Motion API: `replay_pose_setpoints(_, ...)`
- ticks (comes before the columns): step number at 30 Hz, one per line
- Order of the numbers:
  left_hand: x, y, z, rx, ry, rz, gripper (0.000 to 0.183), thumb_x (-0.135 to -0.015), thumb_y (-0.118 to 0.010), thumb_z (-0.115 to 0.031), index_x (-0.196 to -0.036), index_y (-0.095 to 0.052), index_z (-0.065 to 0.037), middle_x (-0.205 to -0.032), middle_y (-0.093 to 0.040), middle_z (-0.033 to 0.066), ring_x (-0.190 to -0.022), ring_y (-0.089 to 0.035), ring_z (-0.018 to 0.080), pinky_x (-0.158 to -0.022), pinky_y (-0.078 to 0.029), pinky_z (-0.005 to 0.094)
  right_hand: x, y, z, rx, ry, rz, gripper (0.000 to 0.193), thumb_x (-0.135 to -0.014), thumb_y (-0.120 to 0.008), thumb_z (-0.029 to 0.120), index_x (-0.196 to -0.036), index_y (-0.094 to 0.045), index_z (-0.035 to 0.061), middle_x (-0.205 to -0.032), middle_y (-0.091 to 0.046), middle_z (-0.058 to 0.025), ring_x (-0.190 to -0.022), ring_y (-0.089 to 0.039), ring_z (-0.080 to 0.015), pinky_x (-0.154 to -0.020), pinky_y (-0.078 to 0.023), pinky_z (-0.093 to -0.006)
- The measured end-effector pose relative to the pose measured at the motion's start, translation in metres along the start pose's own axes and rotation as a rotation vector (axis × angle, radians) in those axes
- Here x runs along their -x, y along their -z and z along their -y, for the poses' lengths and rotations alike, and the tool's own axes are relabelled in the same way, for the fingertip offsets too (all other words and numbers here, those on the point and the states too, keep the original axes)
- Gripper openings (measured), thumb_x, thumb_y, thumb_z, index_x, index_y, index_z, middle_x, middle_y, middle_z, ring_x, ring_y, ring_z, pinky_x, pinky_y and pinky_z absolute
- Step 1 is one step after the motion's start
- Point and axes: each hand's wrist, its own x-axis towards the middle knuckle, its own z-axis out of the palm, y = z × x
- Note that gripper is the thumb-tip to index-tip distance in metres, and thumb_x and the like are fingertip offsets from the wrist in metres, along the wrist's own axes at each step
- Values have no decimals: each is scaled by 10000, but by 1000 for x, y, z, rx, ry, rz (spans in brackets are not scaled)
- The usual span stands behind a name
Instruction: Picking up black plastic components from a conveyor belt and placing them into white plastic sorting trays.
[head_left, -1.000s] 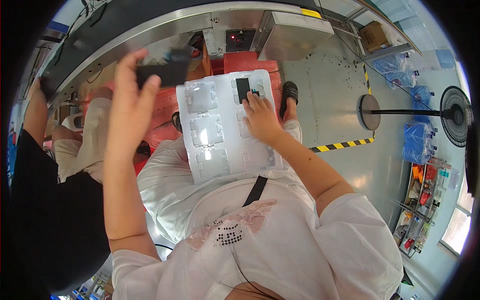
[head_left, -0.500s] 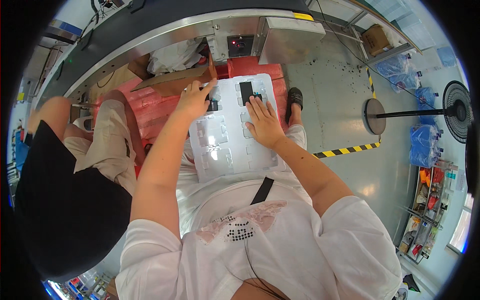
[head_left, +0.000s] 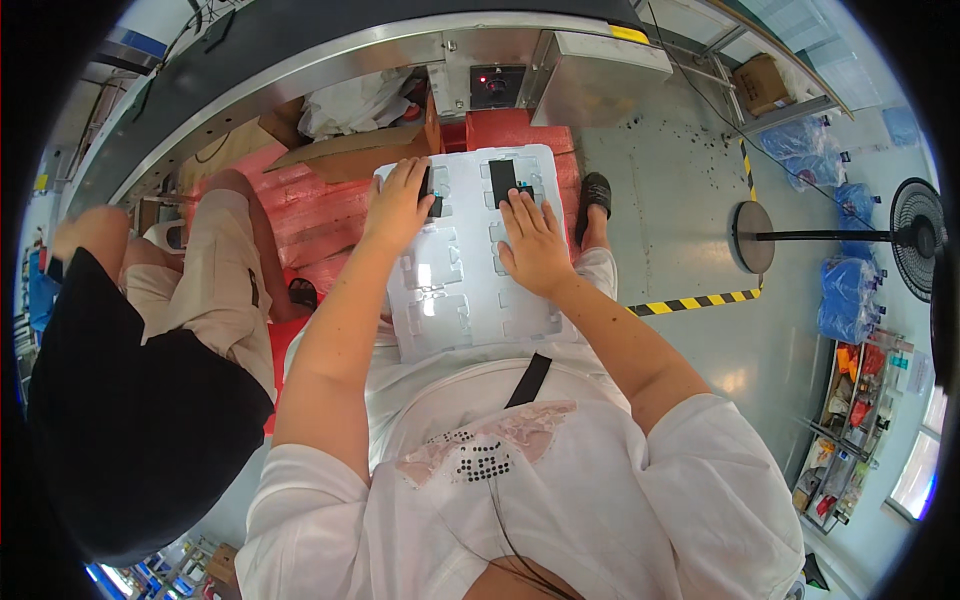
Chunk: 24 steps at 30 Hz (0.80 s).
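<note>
A white moulded plastic tray with several shaped pockets rests across my lap. Two flat black parts with small teal bits sit in its far row. My left hand lies against the left black part at the tray's far left edge; its fingers are stretched out and hide much of that part. Fingers extended, my right hand lies flat on the tray, its tips touching the lower edge of the right black part. The nearer pockets hold nothing that I can see.
Beyond the tray runs a conveyor-like bench with a metal box. Underneath are a cardboard box and red wrapped packs. Another person sits at my left. A pedestal fan stands at right.
My left hand has drawn its fingers together and straightened them along the left black part. My right hand stays almost in place on the tray. The view has shifted slightly.
</note>
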Motion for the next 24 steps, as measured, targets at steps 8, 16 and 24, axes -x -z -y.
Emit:
replay_pose_setpoints(8, -4, -6, 15, 46, -43, -27, 289, -784, -609, -128, -1051, -578, -21, -1090, -519, 79, -1023, -504, 268, -861, -409, 430, 3, 1, 2, -9, -15, -29, 590, -810, -519, 263, -1306, -374, -22, -1403, -313, -190, -1306, -291, -317, -1076, -188, -491)
replay_pose_setpoints(16, 19, -13, 15, -120, -177, -157, 270, -759, -601, -84, -1027, -587, -54, -1145, -498, 88, -1056, -481, 257, -872, -388, 421, -106, 139, 48, -351, 284, -350, 321, -788, -599, 230, -1068, -575, 73, -1060, -584, -120, -988, -548, -297, -884, -384, -469)
replay_pose_setpoints(24, -44, 128, -7, 487, -15, -595, 157, -808, -597, -66, -952, -642, -26, -842, -638, 111, -752, -615, 259, -661, -488, 310, -289, 236, -19, -20, -394, -729, 282, -824, -563, 298, -871, -631, 28, -948, -580, -193, -885, -565, -360, -712, -453, -457)
